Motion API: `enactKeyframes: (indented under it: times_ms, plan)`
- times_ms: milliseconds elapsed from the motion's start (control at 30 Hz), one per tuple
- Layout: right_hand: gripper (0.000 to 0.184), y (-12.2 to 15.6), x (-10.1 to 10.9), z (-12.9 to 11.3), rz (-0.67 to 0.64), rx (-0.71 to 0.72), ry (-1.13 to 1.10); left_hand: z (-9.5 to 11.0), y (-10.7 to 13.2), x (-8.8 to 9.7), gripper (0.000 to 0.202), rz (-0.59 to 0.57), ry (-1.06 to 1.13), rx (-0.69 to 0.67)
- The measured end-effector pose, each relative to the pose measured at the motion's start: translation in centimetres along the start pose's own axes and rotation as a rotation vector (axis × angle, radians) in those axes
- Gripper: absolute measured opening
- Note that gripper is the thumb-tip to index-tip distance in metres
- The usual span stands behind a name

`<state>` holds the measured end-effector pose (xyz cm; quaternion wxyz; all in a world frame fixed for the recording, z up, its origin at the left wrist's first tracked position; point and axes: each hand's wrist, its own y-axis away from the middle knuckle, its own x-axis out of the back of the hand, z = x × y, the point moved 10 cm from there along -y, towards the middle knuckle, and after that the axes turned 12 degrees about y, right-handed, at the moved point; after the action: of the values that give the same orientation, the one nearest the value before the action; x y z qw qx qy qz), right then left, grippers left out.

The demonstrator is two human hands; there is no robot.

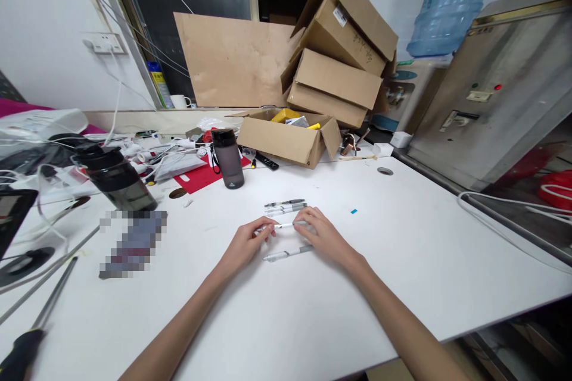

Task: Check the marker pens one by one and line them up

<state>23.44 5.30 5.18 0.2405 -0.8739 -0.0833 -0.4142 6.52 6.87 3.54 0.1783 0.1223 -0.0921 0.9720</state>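
Observation:
Both of my hands are on one white pen (285,225), held level just over the white table. My left hand (250,241) pinches its left end, fingers curled round it. At the other end my right hand (322,234) has its fingers closed on the pen's clear, greyish part. Beyond them lie a darker pen (284,203) and, close beside it, white pens (286,209) with grey grips, roughly parallel. Nearer to me, another white pen (288,253) with a grey end rests on the table, its right tip close to my right hand.
A dark bottle (228,161) stands behind the pens, with an open cardboard box (279,138) further back. At left are a larger bottle (118,178), a blurred-out flat object (134,245) and a screwdriver (53,294). A blue scrap (354,211) lies right of the pens.

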Motion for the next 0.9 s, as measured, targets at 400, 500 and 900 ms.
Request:
enactKeyframes:
  times_ms: [400, 500, 900]
  plan:
    - [0.017, -0.1, 0.3, 0.0, 0.025, -0.002, -0.009, -0.2, 0.0, 0.0, 0.031, -0.015, -0.024, -0.003]
    - [0.008, -0.1, 0.4, -0.3, 0.035, 0.014, -0.029, -0.2, -0.1, -0.1, 0.031, -0.022, -0.027, -0.007]
    - [0.015, -0.3, 0.9, -0.1, 0.075, -0.027, -0.144, 0.1, 0.0, 0.1, 0.035, -0.002, -0.017, -0.005]
